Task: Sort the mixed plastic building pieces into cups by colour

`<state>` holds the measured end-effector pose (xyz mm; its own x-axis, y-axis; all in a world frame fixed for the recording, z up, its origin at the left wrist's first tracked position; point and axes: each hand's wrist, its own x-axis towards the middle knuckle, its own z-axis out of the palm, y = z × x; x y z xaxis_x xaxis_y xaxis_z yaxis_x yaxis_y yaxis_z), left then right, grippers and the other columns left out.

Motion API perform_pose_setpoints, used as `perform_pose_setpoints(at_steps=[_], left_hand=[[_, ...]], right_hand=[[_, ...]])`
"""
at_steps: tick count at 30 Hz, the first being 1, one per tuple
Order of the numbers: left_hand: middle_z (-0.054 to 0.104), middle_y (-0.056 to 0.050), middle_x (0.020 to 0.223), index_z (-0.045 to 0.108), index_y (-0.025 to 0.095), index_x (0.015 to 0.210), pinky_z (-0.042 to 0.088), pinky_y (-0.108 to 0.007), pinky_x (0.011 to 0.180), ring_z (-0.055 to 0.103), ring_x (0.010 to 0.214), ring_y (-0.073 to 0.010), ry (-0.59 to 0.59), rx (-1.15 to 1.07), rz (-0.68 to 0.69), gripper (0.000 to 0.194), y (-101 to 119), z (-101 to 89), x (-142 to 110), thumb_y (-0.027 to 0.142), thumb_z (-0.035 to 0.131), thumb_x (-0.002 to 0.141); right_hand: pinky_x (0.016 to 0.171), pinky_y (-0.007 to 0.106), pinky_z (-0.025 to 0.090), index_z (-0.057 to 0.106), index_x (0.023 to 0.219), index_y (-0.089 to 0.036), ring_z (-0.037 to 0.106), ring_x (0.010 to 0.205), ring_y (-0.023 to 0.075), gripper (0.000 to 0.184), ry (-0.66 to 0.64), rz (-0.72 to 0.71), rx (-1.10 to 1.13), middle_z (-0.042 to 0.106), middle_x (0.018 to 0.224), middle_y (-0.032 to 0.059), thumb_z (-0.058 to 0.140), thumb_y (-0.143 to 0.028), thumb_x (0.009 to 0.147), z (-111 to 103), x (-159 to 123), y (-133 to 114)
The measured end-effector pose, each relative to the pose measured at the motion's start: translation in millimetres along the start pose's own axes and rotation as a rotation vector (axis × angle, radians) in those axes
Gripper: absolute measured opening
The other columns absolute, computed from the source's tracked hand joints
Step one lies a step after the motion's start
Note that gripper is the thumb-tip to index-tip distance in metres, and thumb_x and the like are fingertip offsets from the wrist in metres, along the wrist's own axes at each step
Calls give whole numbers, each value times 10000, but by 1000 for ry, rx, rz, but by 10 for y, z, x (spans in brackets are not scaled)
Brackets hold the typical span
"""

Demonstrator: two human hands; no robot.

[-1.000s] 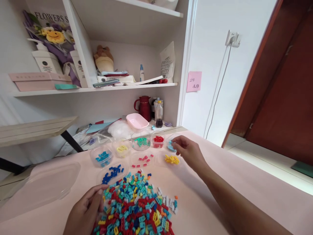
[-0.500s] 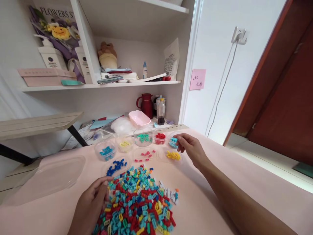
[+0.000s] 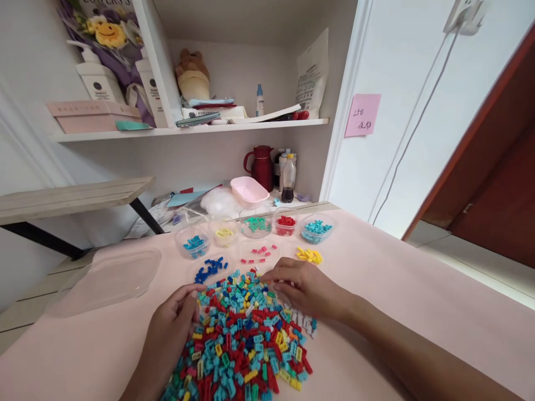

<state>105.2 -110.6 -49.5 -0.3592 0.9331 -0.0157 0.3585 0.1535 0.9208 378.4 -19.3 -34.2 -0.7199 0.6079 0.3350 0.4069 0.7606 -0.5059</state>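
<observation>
A large heap of mixed small toy building bricks (image 3: pixel 246 340) lies on the pink table cover in front of me. My left hand (image 3: pixel 173 317) rests at the heap's left edge, its fingers curled and the thumb against them; whatever they may hold is hidden. Over the heap's upper right reaches my right hand (image 3: pixel 303 284), fingers stretched and parted from the thumb, nothing visible between them. White bricks (image 3: pixel 307 323) lie partly under it. Beyond it are a tub of light-blue bricks (image 3: pixel 316 229) and a tray of yellow bricks (image 3: pixel 309 255).
Behind the heap are clear containers of red (image 3: pixel 286 224), green (image 3: pixel 256 224), pale yellow (image 3: pixel 224 235), blue (image 3: pixel 194 244), dark blue (image 3: pixel 211 269) and pink bricks (image 3: pixel 259 255). A clear lid (image 3: pixel 112 278) lies left. A pink basin (image 3: pixel 249 192) and bottle (image 3: pixel 288 181) stand behind.
My right hand has moved from the light-blue tub back toward me, onto the heap's upper right, and its fingers have parted. My left hand stays by the heap. The view has shifted.
</observation>
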Motion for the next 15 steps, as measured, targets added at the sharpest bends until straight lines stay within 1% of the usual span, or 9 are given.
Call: perform_pose_setpoints(at_steps=[3,6,9,12,15], left_hand=[[497,63,561,617,203,1126,349,-222,459,447,462,-121,4,2,6,463,-24,-2,12,508,520,791],[495,63,562,619,202,1131,348,-220,454,440,457,-114,7,9,10,464,-31,-3,18,505,512,796],[497,67,562,621,212,1127,353,-216,456,444,464,-109,3,24,9,453,-23,-3,12,502,511,796],[501,74,559,619,225,1122,356,-214,460,449,465,-108,2,29,-3,445,-13,-3,4,509,506,799],[506,78,557,629,229,1097,357,-217,463,453,460,-108,5,18,2,439,-5,1,0,518,514,788]], right_hand=[[795,282,474,608,1206,-325,610,882,156,349,-73,5,-40,620,1054,48,468,-216,905,83,-5,49],[796,281,471,606,1203,-320,608,888,157,343,-72,12,-73,617,1048,48,462,-221,907,116,-1,85],[788,278,467,656,1092,-282,609,887,158,309,-45,25,-106,631,1030,43,462,-170,880,107,10,91],[773,277,462,678,954,-233,613,860,158,294,23,114,-139,648,981,41,454,-94,825,74,15,96],[743,278,457,675,971,-245,617,835,160,314,38,177,-154,663,953,34,453,-90,813,45,11,112]])
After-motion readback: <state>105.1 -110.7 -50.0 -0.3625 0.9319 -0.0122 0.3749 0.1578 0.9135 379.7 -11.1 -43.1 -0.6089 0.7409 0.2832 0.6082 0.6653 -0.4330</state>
